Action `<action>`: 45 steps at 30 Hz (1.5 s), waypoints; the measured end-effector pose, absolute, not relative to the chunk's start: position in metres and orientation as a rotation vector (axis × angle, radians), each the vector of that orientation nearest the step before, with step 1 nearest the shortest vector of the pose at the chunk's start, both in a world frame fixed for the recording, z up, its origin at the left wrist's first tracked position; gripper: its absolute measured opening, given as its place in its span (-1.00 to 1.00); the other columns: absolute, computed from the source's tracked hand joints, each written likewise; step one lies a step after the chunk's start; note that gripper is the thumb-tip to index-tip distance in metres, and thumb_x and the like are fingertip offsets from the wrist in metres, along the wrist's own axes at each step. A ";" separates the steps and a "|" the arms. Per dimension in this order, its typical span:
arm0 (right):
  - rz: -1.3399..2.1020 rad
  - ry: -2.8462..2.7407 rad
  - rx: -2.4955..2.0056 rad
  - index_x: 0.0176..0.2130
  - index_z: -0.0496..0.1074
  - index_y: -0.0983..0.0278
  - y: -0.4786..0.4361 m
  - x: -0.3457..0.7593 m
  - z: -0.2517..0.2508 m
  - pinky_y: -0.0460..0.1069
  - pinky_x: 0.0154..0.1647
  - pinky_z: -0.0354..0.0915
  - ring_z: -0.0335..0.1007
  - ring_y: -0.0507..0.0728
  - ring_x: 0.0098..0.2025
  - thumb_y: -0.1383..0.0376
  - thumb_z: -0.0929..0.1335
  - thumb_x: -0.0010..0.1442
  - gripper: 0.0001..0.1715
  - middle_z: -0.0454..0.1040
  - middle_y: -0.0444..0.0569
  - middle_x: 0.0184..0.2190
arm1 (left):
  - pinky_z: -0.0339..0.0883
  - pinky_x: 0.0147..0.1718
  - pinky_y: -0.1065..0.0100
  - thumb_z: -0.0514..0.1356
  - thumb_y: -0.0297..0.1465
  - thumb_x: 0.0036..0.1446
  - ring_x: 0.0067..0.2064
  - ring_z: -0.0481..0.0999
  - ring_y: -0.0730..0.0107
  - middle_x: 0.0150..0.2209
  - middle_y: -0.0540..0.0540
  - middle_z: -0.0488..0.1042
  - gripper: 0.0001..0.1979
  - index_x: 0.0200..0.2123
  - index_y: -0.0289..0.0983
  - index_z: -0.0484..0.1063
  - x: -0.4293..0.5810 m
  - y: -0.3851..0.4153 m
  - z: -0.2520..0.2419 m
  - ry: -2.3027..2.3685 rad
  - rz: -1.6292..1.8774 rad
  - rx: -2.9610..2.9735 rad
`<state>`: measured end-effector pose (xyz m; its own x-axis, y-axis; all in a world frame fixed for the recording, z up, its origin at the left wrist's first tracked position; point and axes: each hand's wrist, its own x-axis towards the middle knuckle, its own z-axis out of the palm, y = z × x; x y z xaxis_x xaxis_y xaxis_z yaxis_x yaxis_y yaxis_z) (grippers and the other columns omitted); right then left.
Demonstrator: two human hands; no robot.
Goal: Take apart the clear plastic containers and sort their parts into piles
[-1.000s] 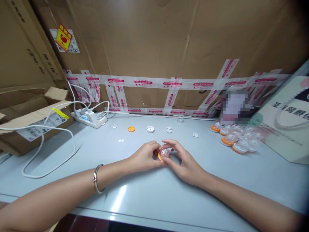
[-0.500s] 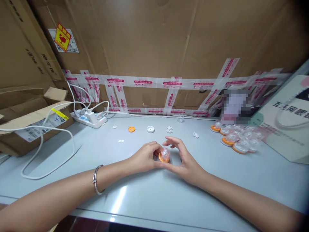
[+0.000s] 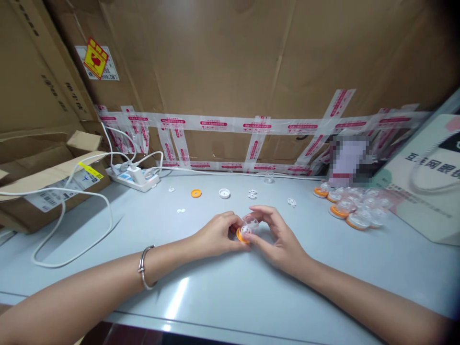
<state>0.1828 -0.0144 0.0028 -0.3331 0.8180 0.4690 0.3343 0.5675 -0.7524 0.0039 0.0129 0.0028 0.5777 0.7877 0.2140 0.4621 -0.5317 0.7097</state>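
Note:
Near the table's middle, my left hand (image 3: 217,234) is closed on the left side of a small round orange base (image 3: 241,235). White pieces (image 3: 246,229) show on top of this base. A clear plastic cover (image 3: 253,222) leans to the right above it, pinched between the thumb and fingers of my right hand (image 3: 279,235). Whether the cover still touches the base, I cannot tell. Beyond my hands lie an orange ring (image 3: 196,193), a white ring (image 3: 224,193), small white discs (image 3: 180,211) and white gear-like pieces (image 3: 252,194).
At the right stands a cluster of clear-topped orange and white assemblies (image 3: 354,206). A clear cup-like part (image 3: 269,178) is at the back. Leftward are a power strip (image 3: 136,181), a loose white cable (image 3: 108,211) and an open cardboard box (image 3: 46,191). Large cardboard (image 3: 230,57) walls the rear.
My right hand's fingers have closed on the clear cover, which was upright over the orange base and now tilts right. My left hand stays on the base.

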 end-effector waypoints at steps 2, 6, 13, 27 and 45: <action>0.570 -1.802 -0.896 -0.03 0.15 0.14 -0.008 0.188 0.012 0.11 -0.03 0.23 0.31 0.15 -0.08 0.28 0.34 0.08 -0.55 0.37 0.00 -0.17 | 0.19 -0.40 0.45 0.31 -0.21 -0.16 -0.38 0.33 0.46 -0.38 -0.02 0.35 -0.68 -0.35 -0.28 0.39 0.003 0.012 0.004 0.983 0.694 2.184; 0.347 -1.575 -1.025 -0.06 0.22 0.17 0.040 0.223 0.033 0.11 0.01 0.21 0.27 0.17 -0.01 0.25 0.31 0.09 -0.62 0.35 0.03 -0.07 | 0.22 -0.33 0.43 0.31 -0.25 -0.15 -0.33 0.35 0.44 -0.33 -0.04 0.37 -0.69 -0.33 -0.28 0.40 0.001 0.011 0.005 0.944 0.693 2.142; 0.166 -1.708 -1.525 -0.22 0.35 0.31 0.142 0.282 0.019 0.15 -0.12 0.27 0.37 0.21 -0.23 0.34 0.37 -0.09 -0.66 0.44 0.08 -0.25 | 0.22 -0.32 0.43 0.32 -0.27 -0.17 -0.34 0.34 0.45 -0.35 -0.04 0.37 -0.69 -0.34 -0.30 0.41 0.000 0.010 0.006 0.921 0.717 2.155; -0.083 -1.631 -1.329 -0.14 0.28 0.28 0.128 0.261 0.013 0.11 -0.09 0.21 0.26 0.19 -0.14 0.21 0.35 0.00 -0.60 0.30 0.08 -0.15 | 0.22 -0.31 0.43 0.32 -0.27 -0.15 -0.33 0.33 0.45 -0.34 -0.05 0.35 -0.67 -0.31 -0.31 0.41 -0.001 0.011 0.007 0.901 0.697 2.163; 0.624 -2.149 -0.941 -0.28 0.30 0.24 -0.005 0.185 0.009 -0.07 -0.23 0.21 0.27 0.03 -0.28 0.41 0.24 0.15 -0.89 0.36 -0.09 -0.34 | 0.17 -0.39 0.48 0.27 -0.25 -0.08 -0.37 0.30 0.48 -0.42 0.02 0.26 -0.73 -0.31 -0.28 0.44 0.001 0.013 0.004 0.866 0.660 2.213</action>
<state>0.1854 -0.0047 0.0087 -0.4918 0.7707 0.4051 0.4336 0.6203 -0.6536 0.0015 0.0134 0.0036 0.6532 0.7281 0.2078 0.3936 -0.5610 0.7283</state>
